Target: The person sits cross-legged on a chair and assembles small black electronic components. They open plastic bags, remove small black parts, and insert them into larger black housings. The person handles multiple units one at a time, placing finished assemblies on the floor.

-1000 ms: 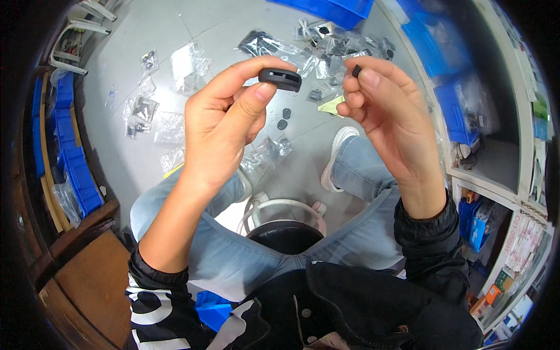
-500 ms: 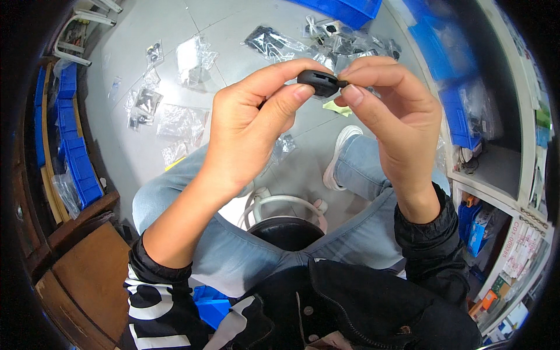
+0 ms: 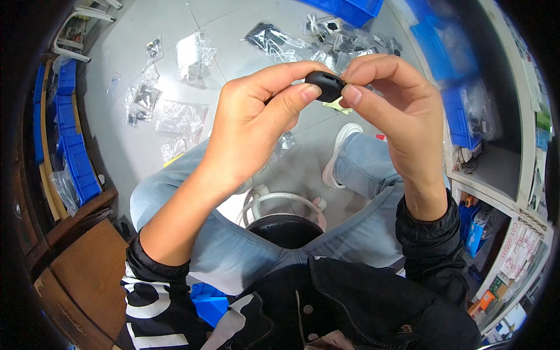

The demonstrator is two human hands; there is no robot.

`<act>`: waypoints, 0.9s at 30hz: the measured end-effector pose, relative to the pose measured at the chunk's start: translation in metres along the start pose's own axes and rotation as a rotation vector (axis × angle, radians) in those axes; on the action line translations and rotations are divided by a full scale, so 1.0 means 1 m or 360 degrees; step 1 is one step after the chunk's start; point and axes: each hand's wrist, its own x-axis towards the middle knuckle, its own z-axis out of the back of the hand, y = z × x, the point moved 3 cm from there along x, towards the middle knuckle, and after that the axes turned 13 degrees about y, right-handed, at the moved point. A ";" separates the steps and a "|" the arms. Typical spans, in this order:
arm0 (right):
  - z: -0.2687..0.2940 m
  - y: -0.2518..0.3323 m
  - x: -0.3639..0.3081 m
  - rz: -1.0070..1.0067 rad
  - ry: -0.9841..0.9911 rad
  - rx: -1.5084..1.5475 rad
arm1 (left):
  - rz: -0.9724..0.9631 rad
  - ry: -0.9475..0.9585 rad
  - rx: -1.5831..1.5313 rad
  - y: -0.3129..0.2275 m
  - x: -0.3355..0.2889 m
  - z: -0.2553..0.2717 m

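My left hand [image 3: 248, 114] pinches a small black oval plastic case [image 3: 326, 85] between thumb and forefinger, held up in front of me over my knees. A narrow slot shows along the edge of the case. From the other side, my right hand [image 3: 396, 108] has its thumb and forefinger closed at the right end of the case. Between those fingertips is a small black piece, nearly hidden now; whether it is part of the case I cannot tell.
Clear plastic bags of small parts [image 3: 195, 55] lie on the grey floor, with more bagged black parts [image 3: 280, 44] farther off. Blue bins [image 3: 79, 166] line the left side. A shelf [image 3: 493, 169] with blue bins stands at right. A black stool seat [image 3: 286, 231] is between my legs.
The case has shifted slightly right and tilted. My right fingertips have closed in at its end, covering most of the small black piece that showed there before.
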 end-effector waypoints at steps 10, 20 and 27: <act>0.000 0.004 -0.001 -0.0002 0.0012 -0.0322 | -0.0133 -0.0057 0.0402 0.000 0.000 0.000; 0.001 0.005 0.000 0.0069 0.0057 -0.0522 | -0.0261 -0.0064 0.0733 -0.004 -0.001 0.000; 0.005 0.003 0.000 -0.0135 0.0049 -0.0192 | 0.0069 0.0077 0.0075 0.000 -0.001 0.002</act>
